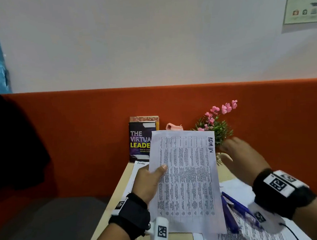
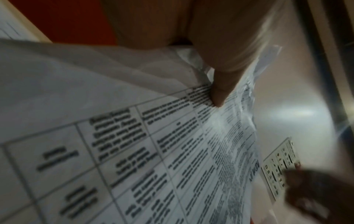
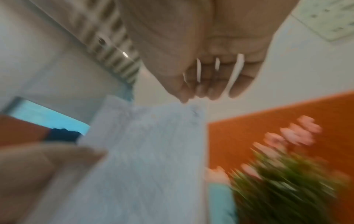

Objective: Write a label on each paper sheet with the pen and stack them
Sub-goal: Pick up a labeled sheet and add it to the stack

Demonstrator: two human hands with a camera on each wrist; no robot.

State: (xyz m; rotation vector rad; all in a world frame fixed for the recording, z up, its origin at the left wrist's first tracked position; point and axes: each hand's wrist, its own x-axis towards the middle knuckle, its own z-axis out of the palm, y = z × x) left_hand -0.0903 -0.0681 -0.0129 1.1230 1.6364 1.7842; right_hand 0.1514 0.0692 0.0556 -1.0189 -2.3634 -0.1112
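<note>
My left hand (image 1: 152,177) holds a printed table sheet (image 1: 187,177) upright above the desk, thumb on its front near the left edge. "ADMIN" is handwritten along the sheet's top right corner. In the left wrist view the thumb (image 2: 218,94) presses on the sheet (image 2: 134,151). My right hand (image 1: 237,152) hovers just past the sheet's right edge with fingers straight, holding nothing; the right wrist view is blurred and shows its fingers (image 3: 210,84) above the sheet (image 3: 143,151). A blue pen (image 1: 237,206) lies on more printed sheets (image 1: 253,232) at the desk's right. Another labelled sheet (image 1: 138,164) lies flat at the left.
A book titled "The Virtual Leader" (image 1: 139,141) leans against the orange partition (image 1: 80,134) at the back of the pale desk (image 1: 116,194). A pink object (image 1: 173,127) and a pink-flowered plant (image 1: 217,123) stand beside it, close to my right hand.
</note>
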